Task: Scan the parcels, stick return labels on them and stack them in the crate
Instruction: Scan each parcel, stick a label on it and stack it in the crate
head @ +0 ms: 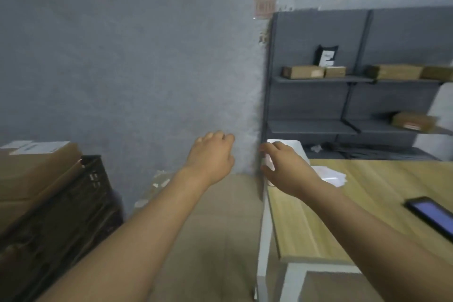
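Grey rough wall filling the background, light wooden table sitting at right. Left hand is reaching forward over the tan floor, arm outstretched, fingers loosely curled, holding nothing. Right hand is stretching over the table's far corner, fingers curling round a white boxy device; blurred, exact grip unclear. Brown cardboard parcel with white label is lying on top of the black plastic crate at left. Black phone with blue screen is lying on the table. Grey metal shelving is holding more cardboard boxes.
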{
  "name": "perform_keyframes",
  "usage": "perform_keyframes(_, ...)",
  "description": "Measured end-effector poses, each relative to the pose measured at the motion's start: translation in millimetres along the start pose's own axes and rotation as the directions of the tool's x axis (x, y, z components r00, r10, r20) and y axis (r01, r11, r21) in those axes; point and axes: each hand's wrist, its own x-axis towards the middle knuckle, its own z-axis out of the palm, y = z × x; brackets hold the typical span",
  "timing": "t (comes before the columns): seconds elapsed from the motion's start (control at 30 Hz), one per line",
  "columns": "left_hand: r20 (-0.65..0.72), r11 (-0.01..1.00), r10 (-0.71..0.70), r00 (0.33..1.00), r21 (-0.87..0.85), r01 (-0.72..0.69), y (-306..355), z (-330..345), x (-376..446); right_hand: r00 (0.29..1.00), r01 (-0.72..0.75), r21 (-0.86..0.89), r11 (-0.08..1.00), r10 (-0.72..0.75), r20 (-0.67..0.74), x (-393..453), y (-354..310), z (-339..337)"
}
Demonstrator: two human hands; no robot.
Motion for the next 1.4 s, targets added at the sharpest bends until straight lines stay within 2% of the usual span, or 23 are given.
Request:
perform_keyframes(0.23,-0.054,0.969,0.218,0.974,-0.102,-0.223,201,18,47,0.971,-0.238,-0.128,0.963,0.232,-0.057,-104,164,-78)
perform_keyframes(0.37,-0.058,0.927,0.344,0.937,-0.134,-0.349,290,21,68,0.933,-0.358,-0.117,0.926,0.35,-0.083,-148,235,-113)
perform_keyframes(0.67,-0.084,0.818,0.53,0.844,-0.21,-0.535,443,49,146,0.817,-0.57,-0.147,0.808,0.538,-0.207,-203,370,-157)
perform_keyframes(0.93,-0.087,0.724,0.628,0.773,-0.298,-0.622,554,84,234,0.717,-0.691,-0.146,0.708,0.645,-0.263,-204,488,-190)
perform_keyframes(1.17,0.027,0.7,0.645,0.764,-0.423,-0.575,638,121,284,0.632,-0.767,-0.096,0.634,0.722,-0.281,-209,580,-208)
perform_keyframes(1.27,0.109,0.71,0.587,0.802,-0.546,-0.445,669,140,302,0.598,-0.794,-0.082,0.602,0.751,-0.28,-210,619,-213)
perform_keyframes(1.4,0.255,0.718,0.463,0.849,-0.669,-0.19,705,166,320,0.578,-0.81,-0.079,0.581,0.766,-0.281,-210,671,-218)
